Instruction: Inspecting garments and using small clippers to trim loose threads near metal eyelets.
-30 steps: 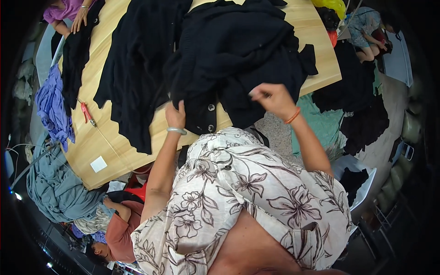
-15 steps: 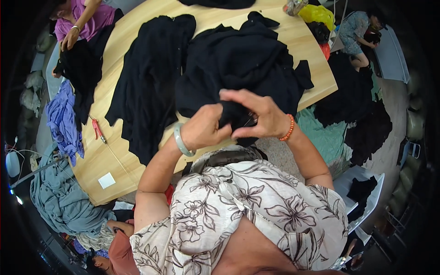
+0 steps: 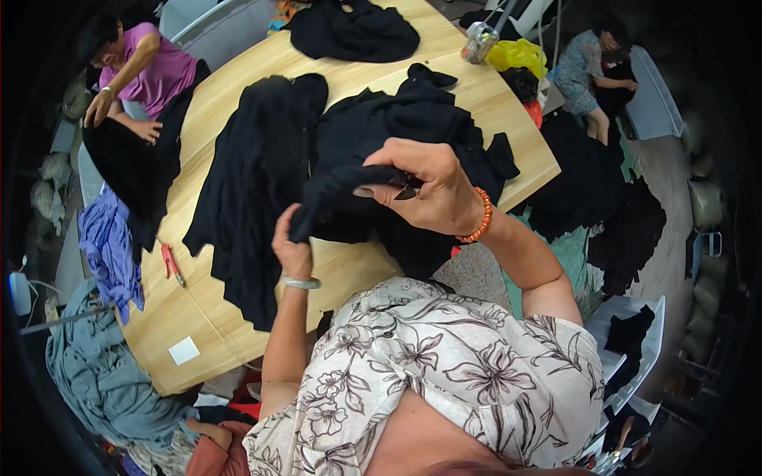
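Note:
A stretch of black knit garment [image 3: 343, 194] is raised between my hands above the wooden table. My right hand [image 3: 432, 186], with an orange bead bracelet, pinches its upper edge; a small dark glinting piece, perhaps a tool, shows in the palm, too hidden to name. At the other end my left hand [image 3: 294, 247], wearing a pale bangle, grips the cloth's lower left edge, its fingers partly behind the fabric. The garment's bulk runs into a dark heap [image 3: 405, 119] on the table. Left of it lies another long black garment [image 3: 258, 159].
On the table [image 3: 230, 341] are red-handled snips [image 3: 170, 263] on a cord, a white paper square [image 3: 184, 351] and a black cloth pile [image 3: 353, 33] at the far side. A co-worker in purple [image 3: 159, 71] handles black cloth at left. Purple cloth [image 3: 111, 246] hangs over the left edge.
My hands have drawn apart, the left moving left and down, stretching the black cloth between them. My view has shifted, showing more of the table's far side. The purple-clad co-worker's cloth is spread wider.

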`<state>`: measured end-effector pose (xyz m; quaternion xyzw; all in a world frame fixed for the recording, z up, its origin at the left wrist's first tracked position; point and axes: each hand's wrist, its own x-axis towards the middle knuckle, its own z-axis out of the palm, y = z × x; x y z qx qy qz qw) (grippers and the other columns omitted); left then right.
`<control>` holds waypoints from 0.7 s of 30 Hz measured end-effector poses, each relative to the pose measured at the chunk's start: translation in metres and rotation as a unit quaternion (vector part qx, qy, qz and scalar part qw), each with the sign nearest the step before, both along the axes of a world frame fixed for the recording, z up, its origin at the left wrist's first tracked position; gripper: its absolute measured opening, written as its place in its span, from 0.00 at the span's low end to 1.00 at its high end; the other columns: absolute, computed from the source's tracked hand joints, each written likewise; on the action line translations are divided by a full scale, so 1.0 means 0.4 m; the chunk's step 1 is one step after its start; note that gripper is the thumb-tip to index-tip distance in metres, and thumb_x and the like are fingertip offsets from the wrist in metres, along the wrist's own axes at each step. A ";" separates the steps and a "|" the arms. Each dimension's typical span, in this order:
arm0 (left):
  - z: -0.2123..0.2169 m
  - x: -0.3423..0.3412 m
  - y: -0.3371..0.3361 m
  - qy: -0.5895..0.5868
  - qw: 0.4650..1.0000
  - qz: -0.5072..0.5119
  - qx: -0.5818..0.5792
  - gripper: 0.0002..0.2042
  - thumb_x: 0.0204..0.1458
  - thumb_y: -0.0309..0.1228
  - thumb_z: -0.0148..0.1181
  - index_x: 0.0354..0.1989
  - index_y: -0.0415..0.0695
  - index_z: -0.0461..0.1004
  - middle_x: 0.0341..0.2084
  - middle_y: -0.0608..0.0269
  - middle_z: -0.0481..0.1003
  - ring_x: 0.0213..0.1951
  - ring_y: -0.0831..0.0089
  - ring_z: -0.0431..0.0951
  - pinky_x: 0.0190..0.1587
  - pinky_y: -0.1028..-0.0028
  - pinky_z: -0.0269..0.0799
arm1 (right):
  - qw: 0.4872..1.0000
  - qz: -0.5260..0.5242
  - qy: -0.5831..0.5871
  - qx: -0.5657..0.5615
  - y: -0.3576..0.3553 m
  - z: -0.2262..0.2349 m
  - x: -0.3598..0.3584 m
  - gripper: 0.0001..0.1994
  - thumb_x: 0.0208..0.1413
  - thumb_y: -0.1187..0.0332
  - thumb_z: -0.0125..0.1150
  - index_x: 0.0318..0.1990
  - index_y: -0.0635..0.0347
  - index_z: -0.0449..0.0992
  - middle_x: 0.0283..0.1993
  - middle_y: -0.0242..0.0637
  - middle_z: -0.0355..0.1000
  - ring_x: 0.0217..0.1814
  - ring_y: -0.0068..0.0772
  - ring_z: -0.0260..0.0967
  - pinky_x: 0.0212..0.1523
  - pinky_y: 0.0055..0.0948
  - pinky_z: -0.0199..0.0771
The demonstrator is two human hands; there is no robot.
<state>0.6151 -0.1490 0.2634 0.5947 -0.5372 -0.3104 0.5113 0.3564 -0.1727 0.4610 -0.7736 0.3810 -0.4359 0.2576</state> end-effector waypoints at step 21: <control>0.194 -0.263 -0.054 0.198 0.952 -0.214 0.091 0.14 0.58 0.28 0.61 0.50 0.38 0.72 0.43 0.62 0.75 0.38 0.76 0.75 0.39 0.74 0.76 | 0.928 -0.156 -0.334 -0.058 0.025 0.094 -0.102 0.11 0.56 0.66 0.69 0.34 0.65 0.77 0.25 0.21 0.68 0.29 0.07 0.60 0.27 0.16 0.60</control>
